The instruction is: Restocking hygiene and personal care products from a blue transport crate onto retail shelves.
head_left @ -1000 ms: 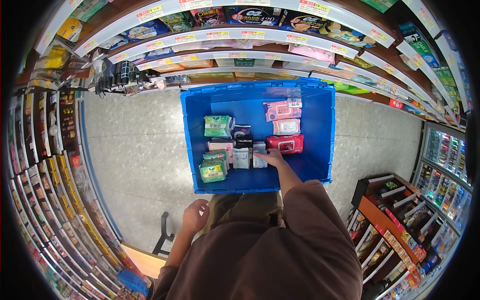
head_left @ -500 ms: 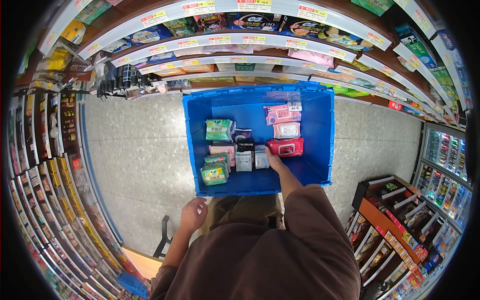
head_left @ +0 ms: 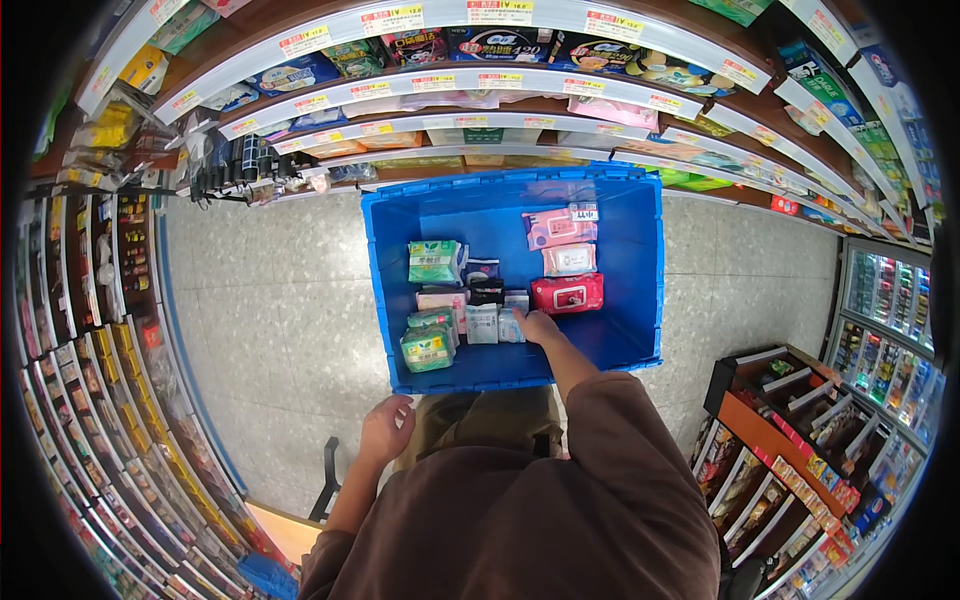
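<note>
In the blue crate [head_left: 512, 388], my right hand [head_left: 540, 328] grips a small pale blue packet [head_left: 511, 326] by its right side. A white packet [head_left: 482, 324] stands directly left of it, with a black packet [head_left: 487, 291] behind. Green sanitary pad packs [head_left: 428, 349] and a pink pack [head_left: 442, 300] line the left side. Right of the middle lie a red wet-wipe pack [head_left: 567, 294], a white-and-pink wipe pack [head_left: 569, 260] and a larger pink wipe pack [head_left: 560, 229]. My left hand [head_left: 387, 429], empty with loosely bent fingers, hangs outside the crate's near left corner.
Store shelves [head_left: 480, 80] full of packaged goods run just beyond the crate. More shelving [head_left: 110, 400] lines the left. A snack rack [head_left: 785, 430] stands at the right, before a glass-door drinks cooler [head_left: 885, 310]. Tiled floor [head_left: 270, 300] lies on both sides.
My right hand has shifted slightly left and nearer to me; the pale blue packet in it has tilted and moved toward the white packet. My left hand stays put.
</note>
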